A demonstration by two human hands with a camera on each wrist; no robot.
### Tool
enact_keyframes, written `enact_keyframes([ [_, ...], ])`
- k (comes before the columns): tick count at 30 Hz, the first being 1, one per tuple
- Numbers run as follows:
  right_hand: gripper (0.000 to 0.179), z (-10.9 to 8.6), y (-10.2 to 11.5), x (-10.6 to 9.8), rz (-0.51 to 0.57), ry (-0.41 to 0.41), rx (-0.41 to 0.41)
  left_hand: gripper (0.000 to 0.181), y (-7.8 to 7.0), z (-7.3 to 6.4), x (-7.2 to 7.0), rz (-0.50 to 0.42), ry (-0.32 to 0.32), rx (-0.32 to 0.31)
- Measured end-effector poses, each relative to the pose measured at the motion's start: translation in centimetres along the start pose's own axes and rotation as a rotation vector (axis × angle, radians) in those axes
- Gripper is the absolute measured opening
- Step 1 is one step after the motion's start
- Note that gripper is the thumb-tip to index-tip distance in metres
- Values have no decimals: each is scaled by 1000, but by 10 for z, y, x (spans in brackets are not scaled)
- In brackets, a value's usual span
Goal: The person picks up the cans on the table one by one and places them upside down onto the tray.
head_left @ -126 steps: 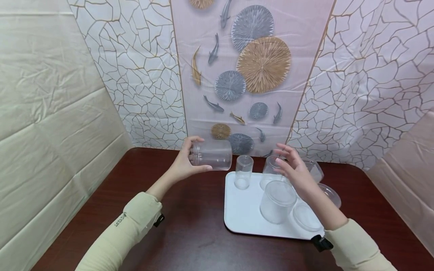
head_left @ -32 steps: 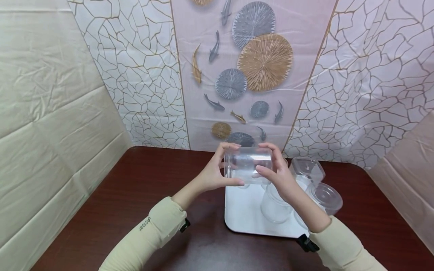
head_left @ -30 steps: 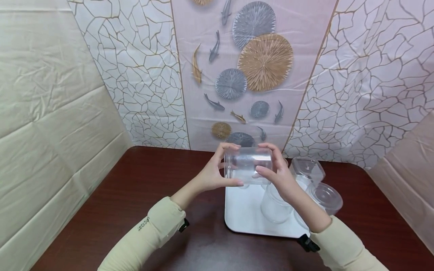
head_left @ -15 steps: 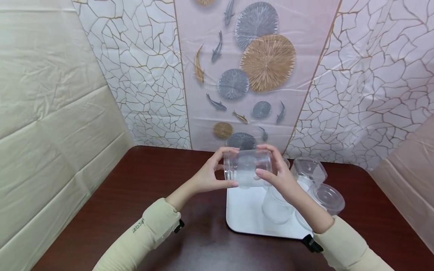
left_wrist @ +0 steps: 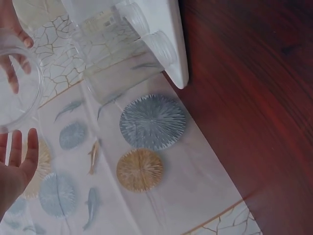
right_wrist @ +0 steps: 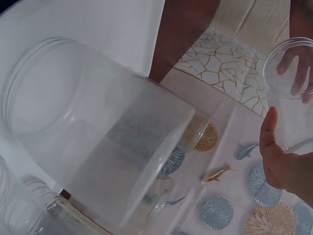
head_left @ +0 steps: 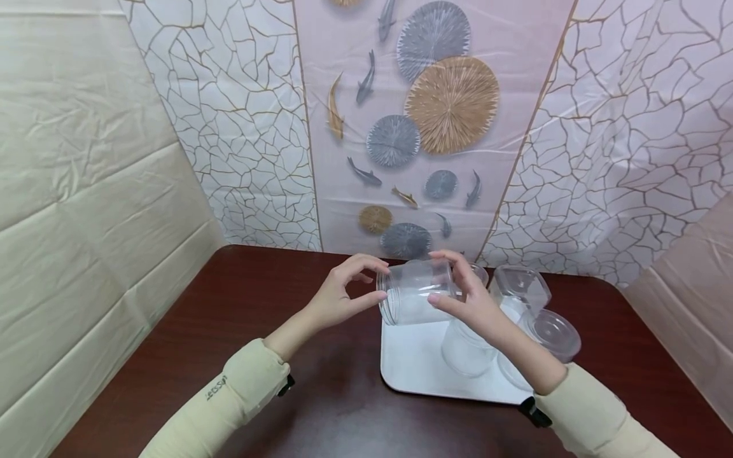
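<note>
A clear plastic jar (head_left: pixel 415 292) lies sideways in the air above the white tray (head_left: pixel 401 362), its threaded mouth facing left and dipping slightly. My right hand (head_left: pixel 478 308) grips it round the base end, thumb in front and fingers over the top. Beside the mouth is my left hand (head_left: pixel 335 296), thumb and fingers spread at the rim; whether the fingertips still touch it is hard to tell. In the left wrist view, the left hand's fingers (left_wrist: pixel 30 156) look straight just beyond the jar's rim. The jar seems to have no contents.
On the tray stands a large upturned clear container (head_left: pixel 469 350), big in the right wrist view. Behind it are a clear square container (head_left: pixel 521 286) and a round one (head_left: pixel 552 334) at the tray's right. The dark red table (head_left: pixel 275 273) extends leftward; a patterned cloth hangs behind.
The right hand, at first free over the tray, has taken hold of the jar's base. The jar moved right and lowered, its mouth tipping down. The left hand's grip loosened, drawing back left.
</note>
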State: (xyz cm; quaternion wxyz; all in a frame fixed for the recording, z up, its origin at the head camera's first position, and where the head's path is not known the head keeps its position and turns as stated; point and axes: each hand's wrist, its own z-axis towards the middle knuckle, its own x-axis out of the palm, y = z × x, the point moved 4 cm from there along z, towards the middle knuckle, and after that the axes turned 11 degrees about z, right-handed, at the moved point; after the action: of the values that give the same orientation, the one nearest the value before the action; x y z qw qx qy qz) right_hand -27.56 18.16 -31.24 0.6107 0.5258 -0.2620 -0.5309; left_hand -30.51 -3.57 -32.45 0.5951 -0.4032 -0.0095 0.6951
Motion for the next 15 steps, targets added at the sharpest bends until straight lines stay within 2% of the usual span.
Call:
enact_keyframes([
  [6,58,-1,-5,-4,13,-4,13,20,4,-7,-7,39,-31,-50],
  [10,58,-2,-7,-4,21,-3,22,15,8,-12,-8,63,-31,-67],
  [15,59,-2,-7,-5,-23,-7,19,14,13,-19,-12,76,-21,-87],
])
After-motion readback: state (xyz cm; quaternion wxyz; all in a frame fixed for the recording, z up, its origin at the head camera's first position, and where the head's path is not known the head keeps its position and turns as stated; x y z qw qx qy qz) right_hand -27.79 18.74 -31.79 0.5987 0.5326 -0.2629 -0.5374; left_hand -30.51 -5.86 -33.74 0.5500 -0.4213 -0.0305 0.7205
